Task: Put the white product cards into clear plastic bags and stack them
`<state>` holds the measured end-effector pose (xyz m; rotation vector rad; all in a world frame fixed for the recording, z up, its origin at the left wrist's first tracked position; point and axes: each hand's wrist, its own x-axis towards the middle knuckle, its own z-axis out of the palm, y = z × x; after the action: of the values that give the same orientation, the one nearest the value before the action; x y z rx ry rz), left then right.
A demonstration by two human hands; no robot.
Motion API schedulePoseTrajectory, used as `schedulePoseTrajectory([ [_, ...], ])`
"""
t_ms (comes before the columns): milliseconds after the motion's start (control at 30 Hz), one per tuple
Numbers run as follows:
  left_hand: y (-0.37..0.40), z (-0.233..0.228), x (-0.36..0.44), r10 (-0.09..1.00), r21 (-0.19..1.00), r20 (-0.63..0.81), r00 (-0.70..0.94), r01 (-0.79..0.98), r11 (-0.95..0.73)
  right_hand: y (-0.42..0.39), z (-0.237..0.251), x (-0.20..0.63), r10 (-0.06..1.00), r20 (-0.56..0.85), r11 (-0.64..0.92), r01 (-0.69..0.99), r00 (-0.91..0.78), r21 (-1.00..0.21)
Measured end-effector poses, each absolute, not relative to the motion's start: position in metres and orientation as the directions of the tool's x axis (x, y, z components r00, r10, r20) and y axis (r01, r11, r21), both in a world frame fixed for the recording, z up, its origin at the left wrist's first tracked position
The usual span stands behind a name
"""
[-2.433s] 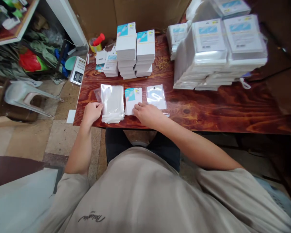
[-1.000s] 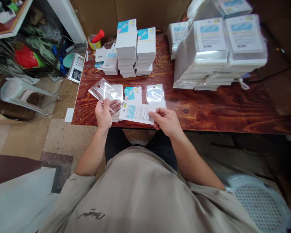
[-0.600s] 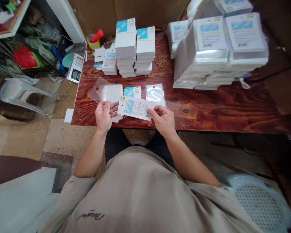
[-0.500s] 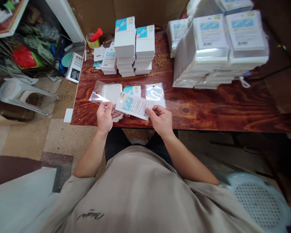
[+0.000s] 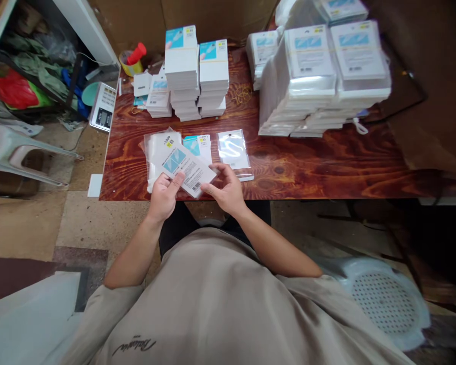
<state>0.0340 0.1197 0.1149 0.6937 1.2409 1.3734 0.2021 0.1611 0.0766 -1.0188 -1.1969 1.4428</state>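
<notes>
Left hand (image 5: 163,195) grips clear sleeve (image 5: 155,152); right hand (image 5: 225,188) pinches printed card (image 5: 185,165), corner partway in. Big sleeved stack (image 5: 319,76) done; bare card stacks (image 5: 195,71) remain.

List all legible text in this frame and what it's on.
"1000": yellow-tagged corner of the printed card held by left hand and right hand.
Cursive logo on the shirt: not clearly legible.
Card stacks, bagged stacks, scale: print too small.

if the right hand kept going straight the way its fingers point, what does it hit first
Most likely the printed card it already touches, which the left hand also holds. Beyond that lies the pile of clear bags, though depth is unclear.
</notes>
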Motion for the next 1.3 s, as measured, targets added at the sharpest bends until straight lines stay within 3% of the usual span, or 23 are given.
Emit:
schedulePoseTrajectory([
  [133, 0.121, 0.112, 0.034, 0.948, 0.922, -0.312, -0.059, -0.257, 0.288, 0.162, 0.079, 0.205, 0.939, -0.074, -0.128, -0.141, -0.336, -0.982],
  [367, 0.136, 0.119, 0.048, 0.941, 0.949, -0.313, 0.126, 0.06, 0.308, 0.183, 0.088, 0.236, 0.971, -0.088, -0.109, -0.08, -0.222, -0.991],
  [400, 0.14, 0.119, 0.044, 0.958, 0.951, -0.28, 0.057, 0.154, 0.268, 0.192, 0.086, 0.244, 0.982, -0.091, -0.1, -0.049, -0.166, -0.994],
  [467, 0.15, 0.115, 0.027, 0.966, 0.881, -0.093, -0.241, 0.433, 0.193, 0.212, 0.077, 0.26, 0.997, -0.072, -0.071, 0.073, -0.003, -0.995],
  [533, 0.161, 0.109, 0.0, 0.867, 0.643, 0.142, -0.478, 0.71, 0.286, 0.229, 0.066, 0.272, 0.991, -0.04, -0.081, 0.329, 0.13, -0.941],
  [600, 0.172, 0.102, -0.029, 0.815, 0.462, 0.155, -0.558, 0.77, 0.44, 0.239, 0.056, 0.278, 0.978, 0.0, -0.131, 0.619, 0.206, -0.775],
  [667, 0.181, 0.095, -0.052, 0.794, 0.428, 0.06, -0.605, 0.734, 0.527, 0.241, 0.05, 0.28, 0.969, 0.067, -0.15, 0.784, 0.237, -0.602],
  [767, 0.187, 0.09, -0.072, 0.767, 0.517, -0.017, -0.641, 0.651, 0.555, 0.236, 0.052, 0.272, 0.961, 0.24, 0.016, 0.84, 0.137, -0.542],
  [833, 0.186, 0.091, -0.075, 0.768, 0.566, 0.006, -0.64, 0.635, 0.525, 0.23, 0.062, 0.262, 0.933, 0.35, 0.271, 0.805, -0.084, -0.527],
  [900, 0.184, 0.095, -0.076, 0.788, 0.602, 0.034, -0.614, 0.642, 0.474, 0.224, 0.077, 0.247, 0.826, 0.4, 0.556, 0.692, -0.398, -0.46],
  [967, 0.182, 0.098, -0.074, 0.803, 0.684, 0.006, -0.596, 0.588, 0.431, 0.218, 0.094, 0.23, 0.66, 0.329, 0.749, 0.563, -0.675, -0.348],
  [1033, 0.179, 0.101, -0.069, 0.807, 0.815, -0.068, -0.587, 0.435, 0.384, 0.212, 0.111, 0.216, 0.554, 0.156, 0.824, 0.513, -0.818, -0.241],
  [1133, 0.175, 0.103, -0.058, 0.809, 0.947, -0.224, -0.544, 0.074, 0.312, 0.206, 0.131, 0.205, 0.508, -0.066, 0.848, 0.512, -0.859, -0.138],
  [1200, 0.173, 0.102, -0.049, 0.815, 0.947, -0.318, -0.484, -0.129, 0.293, 0.203, 0.137, 0.205, 0.489, -0.111, 0.861, 0.499, -0.865, -0.095],
  [1300, 0.172, 0.098, -0.037, 0.821, 0.928, -0.358, -0.445, -0.268, 0.26, 0.2, 0.138, 0.21, 0.495, -0.096, 0.863, 0.502, -0.864, -0.062],
])
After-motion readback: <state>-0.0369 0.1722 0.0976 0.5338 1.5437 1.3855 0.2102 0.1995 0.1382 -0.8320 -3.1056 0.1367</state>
